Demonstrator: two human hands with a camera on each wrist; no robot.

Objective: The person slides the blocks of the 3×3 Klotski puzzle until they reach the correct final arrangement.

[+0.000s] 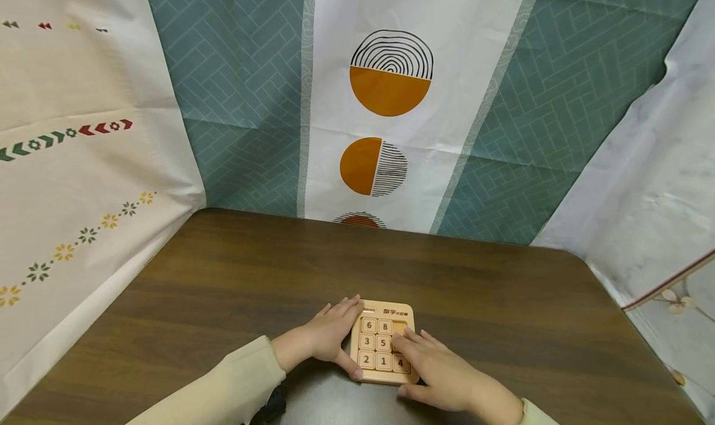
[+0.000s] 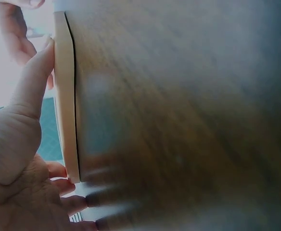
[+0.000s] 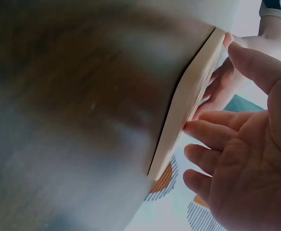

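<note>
A wooden number sliding puzzle [image 1: 385,378] lies flat on the table, its printed heading on the far side. Its square tiles read 6, 8, then a bare slot [image 1: 400,328] in the far row, 3 and 5 in the middle row, and 2, 1, 4 in the near row. My left hand [image 1: 329,333] rests along the left edge, thumb at the near corner and outstretched fingertips at the far corner. The right hand [image 1: 441,372] touches the tile right of the 5 with a fingertip, covering most of it. Its thumb lies beside the near right corner.
The dark wooden table [image 1: 268,257] extends around the puzzle. Behind it hangs a green and white patterned cloth [image 1: 246,102], with pale cloths on the left and right sides. A dark object [image 1: 270,407] shows by the left sleeve [image 1: 223,381].
</note>
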